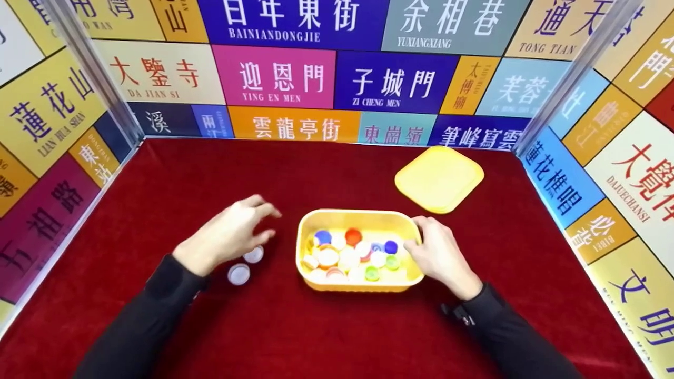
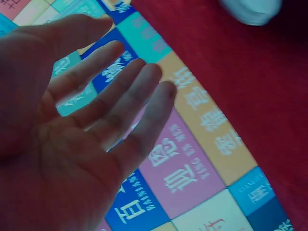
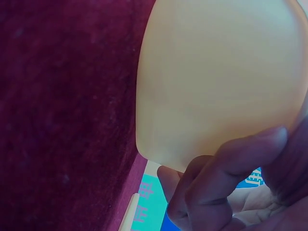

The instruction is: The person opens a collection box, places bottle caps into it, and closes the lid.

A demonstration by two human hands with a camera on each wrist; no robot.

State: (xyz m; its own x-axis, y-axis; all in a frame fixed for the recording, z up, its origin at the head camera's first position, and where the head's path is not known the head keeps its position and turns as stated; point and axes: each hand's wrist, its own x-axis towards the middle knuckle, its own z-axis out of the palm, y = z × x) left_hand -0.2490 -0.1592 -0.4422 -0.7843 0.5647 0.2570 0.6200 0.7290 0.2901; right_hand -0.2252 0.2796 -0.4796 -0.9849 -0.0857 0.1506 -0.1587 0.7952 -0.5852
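Note:
A yellow plastic box point(image 1: 363, 288) full of loose bottle caps point(image 1: 348, 259) in white, red, blue, green and orange stands on the red cloth. My right hand point(image 1: 441, 251) grips its right end, with the thumb over the rim; in the right wrist view, bent fingers point(image 3: 211, 185) lie against the pale yellow end wall point(image 3: 221, 82). To the left of the box, my left hand point(image 1: 231, 231) hovers with nothing in it, its fingers spread loosely, as the hand point(image 2: 91, 115) in the left wrist view also shows. Two white bottle caps point(image 1: 238, 274) lie just below this hand, one partly covered by it.
A yellow lid point(image 1: 439, 180) lies flat at the back right of the red cloth point(image 1: 253, 337). Upright panels with colourful place-name signs point(image 1: 281, 79) border the cloth at the back and both sides, with metal posts point(image 1: 105, 79) at the corners.

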